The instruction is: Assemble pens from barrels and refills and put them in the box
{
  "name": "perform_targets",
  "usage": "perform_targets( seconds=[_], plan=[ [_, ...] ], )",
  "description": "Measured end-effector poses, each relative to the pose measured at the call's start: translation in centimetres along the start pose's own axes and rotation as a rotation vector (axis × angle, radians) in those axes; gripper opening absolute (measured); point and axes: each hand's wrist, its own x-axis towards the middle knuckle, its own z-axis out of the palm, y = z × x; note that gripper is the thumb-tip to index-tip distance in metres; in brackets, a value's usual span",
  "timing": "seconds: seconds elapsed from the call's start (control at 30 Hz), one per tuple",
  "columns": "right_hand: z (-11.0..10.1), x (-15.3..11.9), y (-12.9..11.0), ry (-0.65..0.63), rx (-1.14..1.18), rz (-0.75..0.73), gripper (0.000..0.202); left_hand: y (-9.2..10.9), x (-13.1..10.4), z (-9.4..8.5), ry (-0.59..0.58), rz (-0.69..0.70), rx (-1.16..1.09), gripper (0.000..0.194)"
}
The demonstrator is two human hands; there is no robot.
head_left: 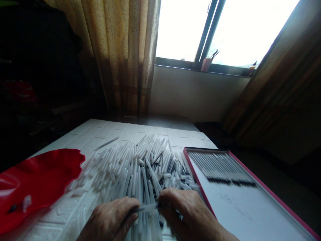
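Observation:
Between my two hands is a translucent tube [147, 208] held level above a big heap of similar tubes [125, 160]. My left hand [114, 216] pinches its left end between thumb and fingers. At the other end, my right hand [183, 211] has its fingers closed round a dark tip, which is blurred. Several loose black-cored sticks [145, 182] lie among the clear tubes just beyond my hands. On the right, a pink-edged box [240, 207] holds a neat row of tubes with black ends [223, 164].
A red scalloped tray [40, 177] with a small clear piece and a black piece stands at the left. One tube [107, 143] lies apart behind the heap on the white brick-patterned table [92, 129]. Curtains and a window are behind.

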Motion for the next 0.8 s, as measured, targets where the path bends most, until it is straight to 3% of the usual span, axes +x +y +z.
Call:
perform_targets(
  seconds=[0.3,0.5,0.67,0.8],
  plan=[
    [-0.01,0.01,-0.1,0.012,-0.072,-0.016,0.016,0.02,-0.07,0.01,-0.005,-0.012,0.005,0.024],
    [0.21,0.02,-0.09,-0.022,-0.113,0.001,0.028,0.0,0.25,-0.03,0.007,0.052,-0.006,0.022],
    [-0.08,0.02,-0.13,-0.011,-0.062,-0.012,0.012,0.03,0.08,-0.19,-0.002,0.02,-0.03,0.02],
    [-0.08,-0.1,-0.05,0.023,-0.043,-0.032,0.013,-0.04,-0.1,-0.1,-0.014,-0.01,-0.025,0.022]
  ],
)
